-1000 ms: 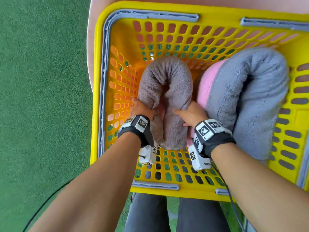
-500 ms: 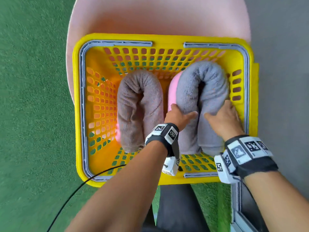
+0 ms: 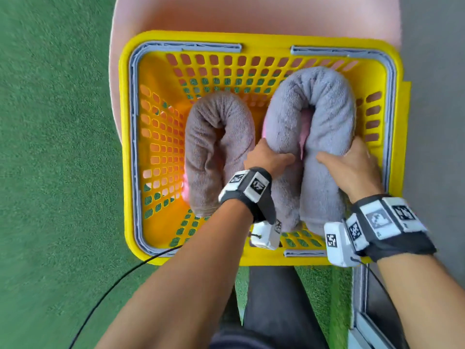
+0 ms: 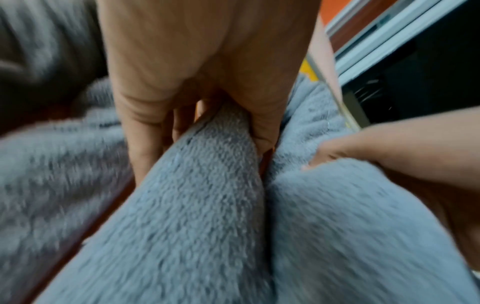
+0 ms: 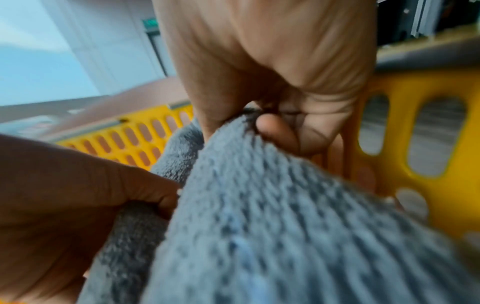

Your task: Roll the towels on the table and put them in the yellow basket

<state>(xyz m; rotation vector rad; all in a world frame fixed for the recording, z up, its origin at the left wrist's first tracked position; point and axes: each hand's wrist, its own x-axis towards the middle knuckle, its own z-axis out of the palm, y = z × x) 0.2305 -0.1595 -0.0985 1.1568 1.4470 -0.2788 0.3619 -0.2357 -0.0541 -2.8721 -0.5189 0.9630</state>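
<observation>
Two hands clutch blue-grey towel (image 3: 312,117) inside yellow basket (image 3: 125,137): left hand (image 3: 266,159) and right hand (image 3: 352,167) each curled round one limb; brown-grey towel (image 3: 216,137) alongside.

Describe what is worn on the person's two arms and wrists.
Both forearms are bare, no sleeves. The left wrist carries a black strap with white square tiles printed with black-and-white markers, and a white camera box hangs below it. The right wrist wears the same, its white box marker-tagged. A thin black cable trails by the left arm.
</observation>
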